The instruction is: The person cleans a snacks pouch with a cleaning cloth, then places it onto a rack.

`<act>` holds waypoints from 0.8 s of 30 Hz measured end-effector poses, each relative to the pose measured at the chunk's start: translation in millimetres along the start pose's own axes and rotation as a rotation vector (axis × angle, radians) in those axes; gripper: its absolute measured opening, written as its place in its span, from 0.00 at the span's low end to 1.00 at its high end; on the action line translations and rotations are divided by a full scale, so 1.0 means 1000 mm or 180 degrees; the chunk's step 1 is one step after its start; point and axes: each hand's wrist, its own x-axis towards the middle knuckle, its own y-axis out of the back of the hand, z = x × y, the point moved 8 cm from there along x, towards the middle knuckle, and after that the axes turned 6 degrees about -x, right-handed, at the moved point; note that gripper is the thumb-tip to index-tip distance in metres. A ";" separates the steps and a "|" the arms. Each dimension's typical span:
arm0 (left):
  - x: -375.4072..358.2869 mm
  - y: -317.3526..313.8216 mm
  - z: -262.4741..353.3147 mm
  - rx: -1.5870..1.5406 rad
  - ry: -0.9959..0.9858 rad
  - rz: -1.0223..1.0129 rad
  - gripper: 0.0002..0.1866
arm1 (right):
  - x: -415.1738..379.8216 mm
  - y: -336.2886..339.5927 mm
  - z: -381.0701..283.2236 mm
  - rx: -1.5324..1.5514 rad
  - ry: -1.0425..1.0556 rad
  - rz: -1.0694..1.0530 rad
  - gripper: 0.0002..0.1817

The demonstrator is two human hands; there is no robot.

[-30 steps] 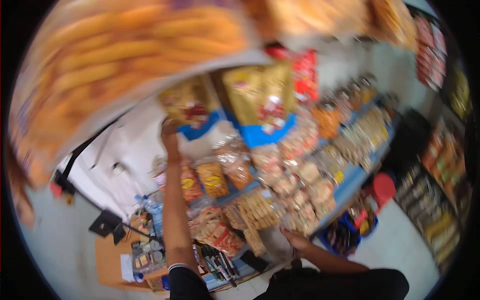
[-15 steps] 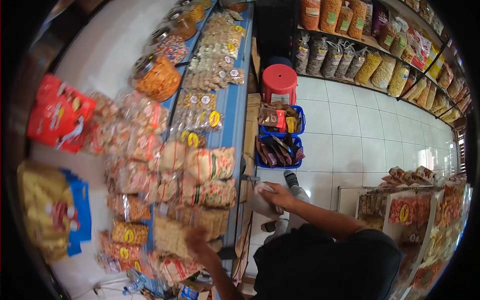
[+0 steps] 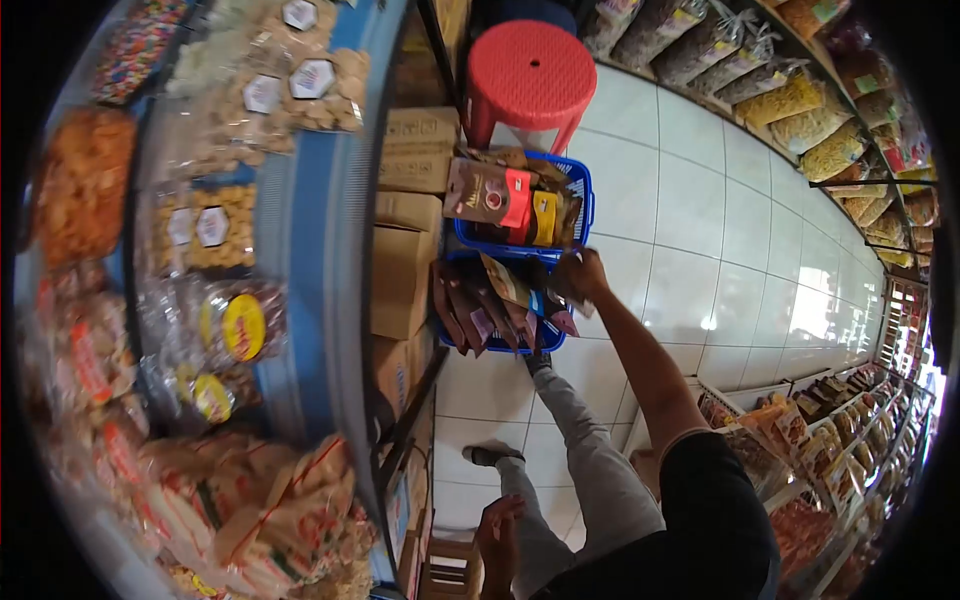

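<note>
My right hand [image 3: 580, 277] reaches down to the right side of two blue plastic baskets on the floor. Its fingers are closed at the rim of the nearer basket [image 3: 552, 343]; what they grip is blurred and partly hidden. Brown pouches [image 3: 482, 305] stand upright in that basket. The farther basket [image 3: 588, 200] holds a brown pouch with a red panel [image 3: 490, 195] and a yellow-labelled pack [image 3: 544, 218]. My left hand [image 3: 498, 535] hangs low over the floor near my leg, fingers loosely curved, with nothing visible in it.
A red stool [image 3: 532, 75] stands behind the baskets. Cardboard boxes [image 3: 405, 265] are stacked under the blue-covered table [image 3: 310, 230], which carries bagged snacks [image 3: 240, 500]. Shelves of packed snacks [image 3: 740, 60] line the far wall, and a rack of packets [image 3: 840, 440] stands at lower right.
The view has moved closer to the baskets and stool. My right hand has gone from near my leg to the nearer basket. My left hand has left the snack bags on the table.
</note>
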 end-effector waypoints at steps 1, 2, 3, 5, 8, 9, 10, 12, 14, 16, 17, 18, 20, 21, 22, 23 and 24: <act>0.007 -0.006 -0.004 0.0046 0.0115 0.0044 0.17 | 0.012 0.018 -0.033 -0.0160 -0.0059 -0.0200 0.27; 0.012 -0.011 -0.009 0.0085 0.0224 0.0094 0.17 | 0.049 -0.009 -0.002 -0.0303 -0.0104 -0.0600 0.28; 0.015 -0.013 -0.018 0.0033 0.0319 0.0172 0.17 | 0.067 -0.019 0.009 -0.0181 -0.0062 -0.0551 0.27; 0.015 -0.009 -0.034 -0.0047 0.0492 0.0324 0.18 | 0.114 -0.076 0.088 0.0299 -0.0589 -0.0666 0.22; 0.008 0.009 -0.069 0.0359 0.0685 0.0325 0.18 | 0.147 -0.126 0.141 0.0247 -0.0990 -0.1121 0.27; 0.009 0.007 -0.064 0.0351 0.0857 0.0373 0.19 | 0.149 -0.135 0.148 0.0185 -0.1020 -0.1186 0.29; 0.011 0.003 -0.057 0.0341 0.1012 0.0419 0.19 | 0.150 -0.137 0.157 0.0087 -0.1160 -0.1070 0.27; 0.014 0.003 -0.052 0.0378 0.1162 0.0474 0.19 | 0.157 -0.140 0.163 -0.0094 -0.1405 -0.0813 0.23; 0.016 0.006 -0.053 0.0487 0.1159 0.0474 0.19 | 0.164 -0.138 0.157 -0.0492 -0.1318 -0.0511 0.21; 0.020 0.007 -0.056 0.0440 0.1162 0.0506 0.19 | 0.161 -0.133 0.154 -0.1141 -0.0937 -0.0180 0.23; 0.020 0.008 -0.057 0.0411 0.1180 0.0520 0.19 | 0.161 -0.136 0.150 -0.1383 -0.0703 0.0123 0.25; 0.024 0.006 -0.052 0.0431 0.1155 0.0462 0.18 | 0.163 -0.155 0.156 -0.1629 -0.0458 0.0413 0.27; 0.036 0.001 -0.043 0.0460 0.1089 0.0334 0.18 | 0.154 -0.166 0.152 -0.1558 -0.0554 0.0628 0.31; 0.038 0.004 -0.047 0.0487 0.1079 0.0318 0.18 | 0.148 -0.157 0.139 -0.1239 -0.0898 0.0563 0.33; 0.039 0.007 -0.052 0.0506 0.1070 0.0319 0.18 | 0.141 -0.145 0.127 -0.0915 -0.1225 0.0483 0.35; 0.040 0.008 -0.056 0.0521 0.1055 0.0337 0.17 | 0.138 -0.132 0.116 -0.0632 -0.1421 0.0391 0.35; 0.040 0.008 -0.056 0.0528 0.1078 0.0351 0.17 | 0.135 -0.117 0.104 -0.0360 -0.1626 0.0312 0.36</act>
